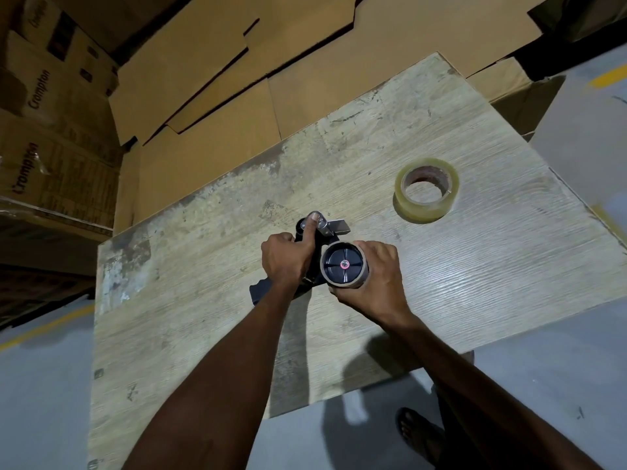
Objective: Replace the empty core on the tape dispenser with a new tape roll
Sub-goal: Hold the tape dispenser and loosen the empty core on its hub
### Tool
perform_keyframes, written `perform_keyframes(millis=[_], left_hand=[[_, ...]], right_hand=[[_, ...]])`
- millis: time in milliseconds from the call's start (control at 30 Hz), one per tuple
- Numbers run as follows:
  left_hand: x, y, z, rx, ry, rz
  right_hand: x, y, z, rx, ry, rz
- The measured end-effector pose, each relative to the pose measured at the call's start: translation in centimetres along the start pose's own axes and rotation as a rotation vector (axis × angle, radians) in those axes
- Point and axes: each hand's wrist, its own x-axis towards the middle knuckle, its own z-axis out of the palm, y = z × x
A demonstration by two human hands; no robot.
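Your right hand [373,276] gripped the bare brown cardboard core [344,265], not yet off the black tape dispenser [307,242] clasped in your left hand [288,259]; the clear tape roll [426,194] waited untouched at two o'clock on the worn wooden bench [203,317].

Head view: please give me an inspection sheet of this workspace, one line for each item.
Surface: worn wooden table, scuffed and stained, standing on a grey floor.
Job's things: tape dispenser on the table, its empty core still on the black hub; new tape roll lies flat, apart, to the right.
Clutter: nothing seen.
Hands: left hand holds the dispenser body, one finger stretched toward the metal front; right hand grips the empty core.
Cables: nothing seen.
Surroundings: flattened cardboard sheets behind the table; printed cartons stacked at left; a sandalled foot below the table edge.
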Motion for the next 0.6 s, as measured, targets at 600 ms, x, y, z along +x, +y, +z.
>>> perform_keyframes(millis=[600], left_hand=[[-0.1,1.0,-0.5,0.002,0.039,-0.152]], right_hand=[[5.5,-1.2,-6.2,0.824,-0.368,0.985]])
